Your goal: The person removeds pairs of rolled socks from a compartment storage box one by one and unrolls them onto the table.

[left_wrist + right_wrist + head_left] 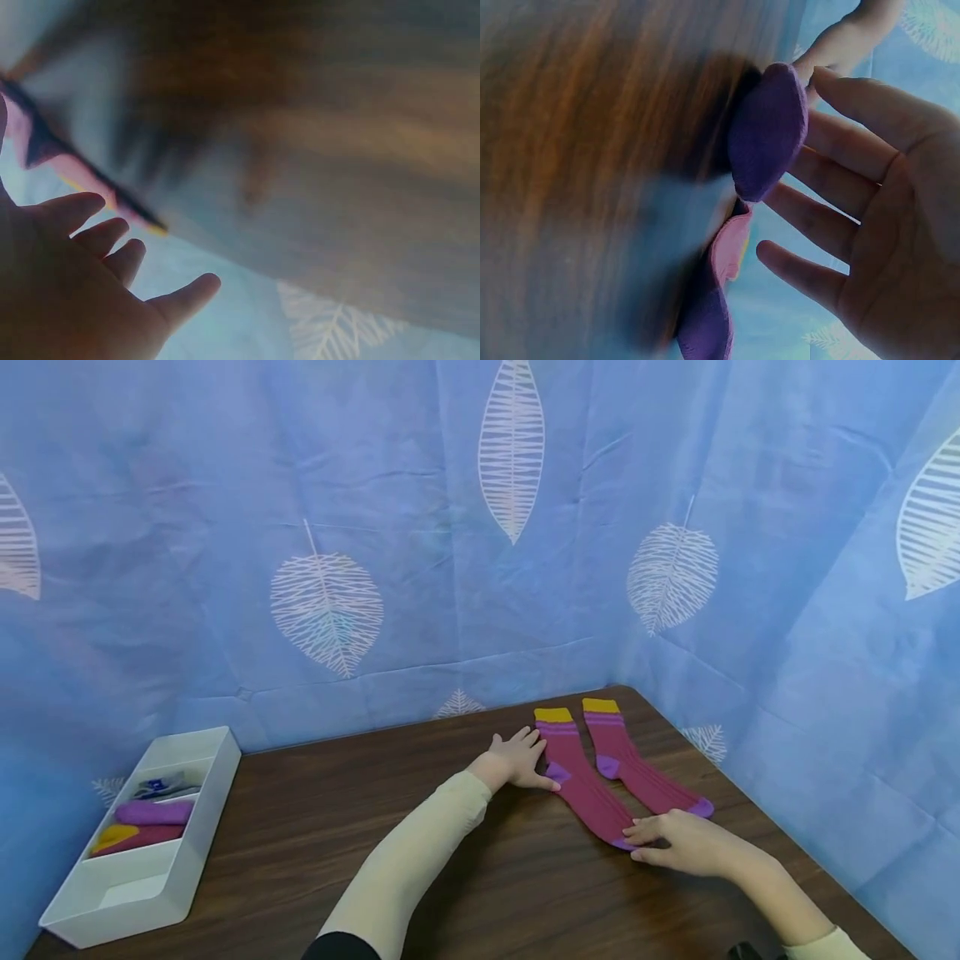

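Two maroon socks lie flat side by side on the table, with yellow cuffs and purple heels and toes. Beside the left sock (588,789) my left hand (517,760) is spread, fingertips at its cuff edge and thumb by the heel. At that sock's toe is my right hand (678,843), fingers extended over the tip and thumb apart. The right wrist view shows the purple toe (769,135) in front of those fingers. The other sock (637,768) lies to the right, its toe just beyond my right hand. In the left wrist view, my left fingers are straight and separated.
A white divided tray (201,852) stands at the table's left end. Its compartments hold a purple folded item (153,812), a maroon-and-yellow folded item (142,838) and a dark blue-and-clear item (161,786). Blue leaf-patterned curtains (420,593) border the dark wooden table (337,827).
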A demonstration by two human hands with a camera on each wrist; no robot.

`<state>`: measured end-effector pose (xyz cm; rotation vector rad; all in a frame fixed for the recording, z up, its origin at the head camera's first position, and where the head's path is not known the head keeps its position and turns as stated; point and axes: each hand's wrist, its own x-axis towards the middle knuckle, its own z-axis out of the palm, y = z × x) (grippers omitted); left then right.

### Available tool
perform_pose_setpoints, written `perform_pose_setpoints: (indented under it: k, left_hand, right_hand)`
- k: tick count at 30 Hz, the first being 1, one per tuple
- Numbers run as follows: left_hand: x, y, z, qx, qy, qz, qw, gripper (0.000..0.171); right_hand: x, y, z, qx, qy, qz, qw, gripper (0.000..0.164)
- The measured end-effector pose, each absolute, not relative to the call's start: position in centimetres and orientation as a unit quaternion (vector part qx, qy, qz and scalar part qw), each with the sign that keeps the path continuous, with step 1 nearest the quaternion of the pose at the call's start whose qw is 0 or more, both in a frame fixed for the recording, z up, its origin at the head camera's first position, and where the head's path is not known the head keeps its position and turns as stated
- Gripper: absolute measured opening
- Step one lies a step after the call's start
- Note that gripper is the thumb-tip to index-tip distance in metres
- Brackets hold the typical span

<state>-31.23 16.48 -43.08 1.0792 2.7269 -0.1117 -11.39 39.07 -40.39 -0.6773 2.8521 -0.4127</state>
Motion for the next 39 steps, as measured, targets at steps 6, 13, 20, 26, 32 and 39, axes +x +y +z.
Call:
perform_pose_setpoints:
  k: [6, 13, 20, 26, 32, 39]
  left_hand:
    - [-30.8, 13.1, -41.8, 0.384, 0.92, -0.042, 0.067, 0.093]
    - [-28.8, 8.1, -39.9, 0.401, 0.914, -0.035, 0.038, 0.089]
    - [-26.1, 3.4, -39.0, 0.406, 0.913, -0.026, 0.001, 0.084]
    - [-23.3, -1.2, -38.3, 0.403, 0.915, -0.008, -0.025, 0.079]
    - [-21.3, -6.2, -38.8, 0.383, 0.921, 0.013, -0.068, 0.076]
    - [-18.8, -11.7, -39.0, 0.328, 0.937, 0.026, -0.118, 0.073]
  right_hand:
    - [-11.9, 38.4, -39.9, -0.224, 0.964, -0.132, 0.051, 0.042]
    - [-12.1, 38.2, -39.3, -0.229, 0.966, -0.114, -0.027, 0.038]
    - [-12.6, 37.8, -38.8, -0.215, 0.968, -0.108, -0.068, 0.037]
    - [-13.3, 36.3, -38.6, -0.232, 0.963, -0.1, -0.09, 0.04]
    - [-15.0, 34.2, -38.7, -0.282, 0.949, -0.096, -0.103, 0.038]
    - [-17.1, 30.7, -38.8, -0.315, 0.942, -0.087, -0.078, 0.041]
